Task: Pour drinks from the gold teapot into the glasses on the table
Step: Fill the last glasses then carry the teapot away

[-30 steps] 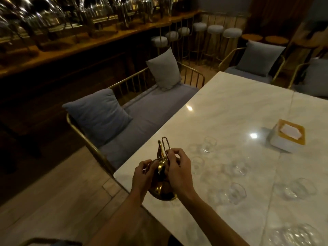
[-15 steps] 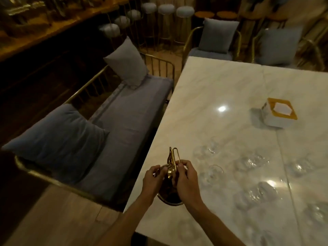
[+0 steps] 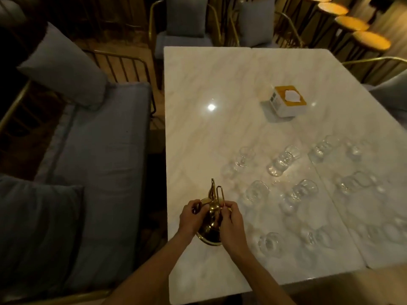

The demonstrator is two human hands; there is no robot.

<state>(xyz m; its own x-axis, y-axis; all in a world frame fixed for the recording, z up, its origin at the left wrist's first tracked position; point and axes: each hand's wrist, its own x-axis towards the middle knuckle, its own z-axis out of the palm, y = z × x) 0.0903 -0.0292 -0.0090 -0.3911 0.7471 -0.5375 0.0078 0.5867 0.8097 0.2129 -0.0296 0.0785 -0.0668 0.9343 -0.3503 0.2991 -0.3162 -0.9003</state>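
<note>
The gold teapot (image 3: 211,225) stands at the near left edge of the white marble table (image 3: 220,128), its pointed lid finial and wire handle sticking up. My left hand (image 3: 191,219) grips its left side by the spout. My right hand (image 3: 231,221) pinches the base of the wire handle on the right. Several clear glasses stand in rows to the right; the closest are one glass (image 3: 256,191) beyond my right hand and another glass (image 3: 269,242) beside my right wrist.
A white and yellow tissue box (image 3: 287,101) sits mid-table, further back. A grey cushioned bench (image 3: 99,161) with gold rails and pillows runs along the table's left side. Grey chairs stand at the far end, round stools at the top right.
My view has swung right and down, so the whole table and more glasses show. Both hands have stayed on the teapot at the table's near left edge.
</note>
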